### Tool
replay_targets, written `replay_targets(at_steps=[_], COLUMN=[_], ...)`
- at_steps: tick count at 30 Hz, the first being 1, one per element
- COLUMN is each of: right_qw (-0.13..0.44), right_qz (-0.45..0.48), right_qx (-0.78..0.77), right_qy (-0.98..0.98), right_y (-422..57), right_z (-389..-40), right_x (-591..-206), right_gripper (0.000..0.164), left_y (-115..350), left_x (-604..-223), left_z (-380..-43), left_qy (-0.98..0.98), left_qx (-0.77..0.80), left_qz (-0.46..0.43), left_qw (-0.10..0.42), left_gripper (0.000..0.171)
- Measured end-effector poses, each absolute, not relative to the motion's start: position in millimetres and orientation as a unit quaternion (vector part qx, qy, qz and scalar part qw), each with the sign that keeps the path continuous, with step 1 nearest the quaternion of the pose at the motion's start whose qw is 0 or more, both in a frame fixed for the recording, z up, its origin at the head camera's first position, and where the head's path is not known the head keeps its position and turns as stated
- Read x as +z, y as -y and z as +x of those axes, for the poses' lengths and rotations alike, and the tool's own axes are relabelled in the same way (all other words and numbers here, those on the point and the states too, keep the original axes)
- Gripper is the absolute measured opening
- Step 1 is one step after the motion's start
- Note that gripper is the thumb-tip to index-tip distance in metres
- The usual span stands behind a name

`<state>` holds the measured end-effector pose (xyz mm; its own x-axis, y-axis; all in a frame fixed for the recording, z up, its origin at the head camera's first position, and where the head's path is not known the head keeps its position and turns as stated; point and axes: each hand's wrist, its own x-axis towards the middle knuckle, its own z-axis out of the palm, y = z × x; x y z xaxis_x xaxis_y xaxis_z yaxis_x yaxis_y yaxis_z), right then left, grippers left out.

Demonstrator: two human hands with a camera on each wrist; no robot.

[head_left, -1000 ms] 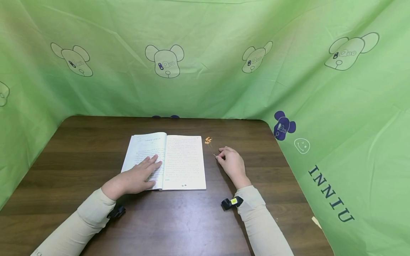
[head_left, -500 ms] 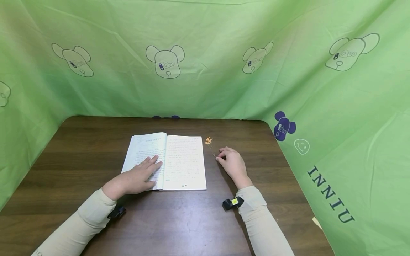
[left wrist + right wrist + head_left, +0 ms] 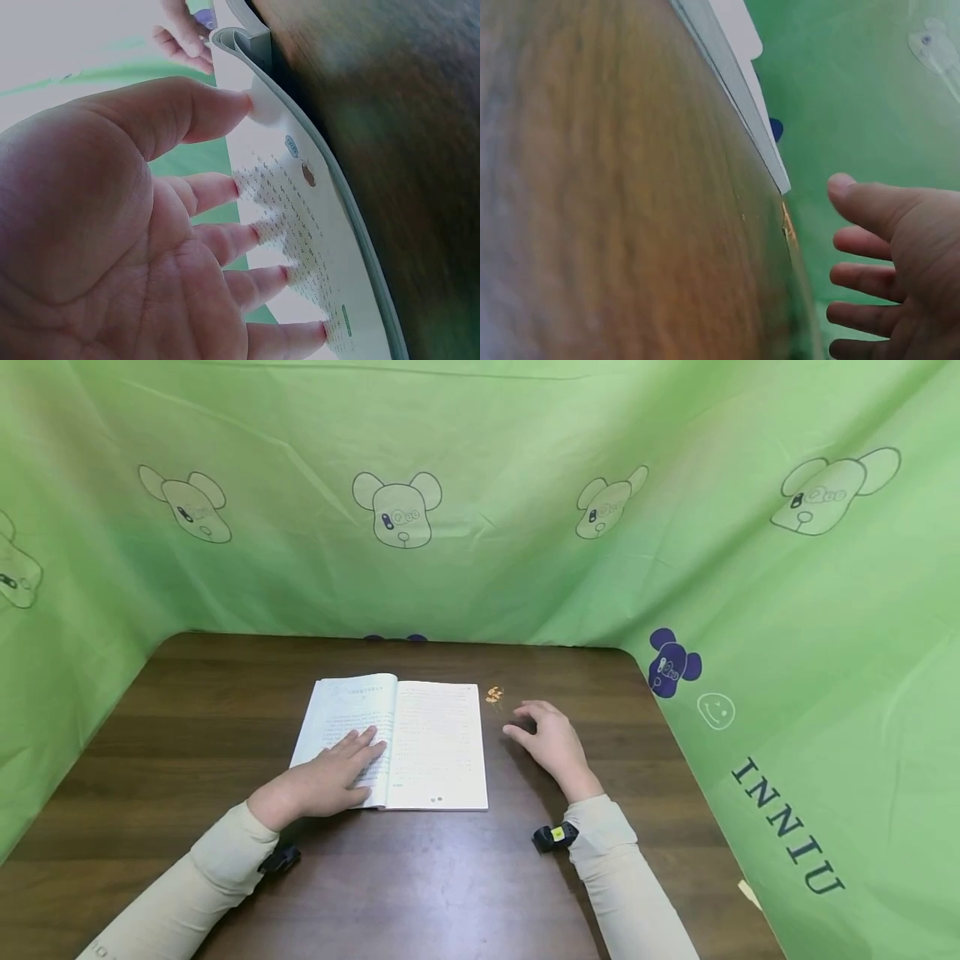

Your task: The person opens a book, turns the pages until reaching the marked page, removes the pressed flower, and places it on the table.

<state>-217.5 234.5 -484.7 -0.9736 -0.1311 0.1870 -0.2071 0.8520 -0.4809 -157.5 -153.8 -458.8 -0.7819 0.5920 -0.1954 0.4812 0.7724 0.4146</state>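
Note:
An open book (image 3: 438, 743) lies on the wooden table with two printed pages facing up. My left hand (image 3: 326, 783) presses its spread fingertips onto the left page, close to the spine; the left wrist view shows the fingertips (image 3: 251, 232) touching the paper. To the right of the book lies a small sprig of dried orange flowers (image 3: 494, 695) with thin stems. My right hand (image 3: 553, 742) is just right of the sprig, thumb and fingers apart, holding nothing. In the right wrist view the sprig (image 3: 789, 223) rests on the table, apart from the hand.
A brown wood-grain table (image 3: 420, 893) carries everything. Green cloth (image 3: 510, 577) with bear drawings hangs behind it and along both sides. Each wrist wears a small black camera (image 3: 555, 837). A pale scrap (image 3: 750, 895) sits at the table's right edge.
My right thumb and fingers have parted from the sprig's stem, and the sprig lies flat on the table. The left hand stays on the page. The head view has shifted slightly.

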Motion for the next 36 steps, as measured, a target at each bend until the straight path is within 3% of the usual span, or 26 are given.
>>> replay_targets(at_steps=[6,19,30,36], right_qw=[0.061,0.078,-0.016,-0.029], right_qz=[0.133,0.368,0.46,0.479], right_qx=[0.244,0.106,0.027,0.019], right_qy=[0.959,0.92,0.887,0.877], right_y=[-221,-188,-188,-190], right_z=[-213,-177,-160,-159], right_x=[-471,-461,-465,-465], right_gripper=[0.041,0.04,0.052,0.051], left_y=[153,152,150,151], left_x=[-459,-456,-457,-456], left_z=[-157,-157,-154,-152], left_qy=[-0.93,-0.932,-0.931,-0.929], left_qx=[0.169,0.164,0.163,0.166], left_qz=[0.285,0.283,0.291,0.295], left_qw=[0.161,0.156,0.15,0.151], left_gripper=[0.067,0.067,0.067,0.07])
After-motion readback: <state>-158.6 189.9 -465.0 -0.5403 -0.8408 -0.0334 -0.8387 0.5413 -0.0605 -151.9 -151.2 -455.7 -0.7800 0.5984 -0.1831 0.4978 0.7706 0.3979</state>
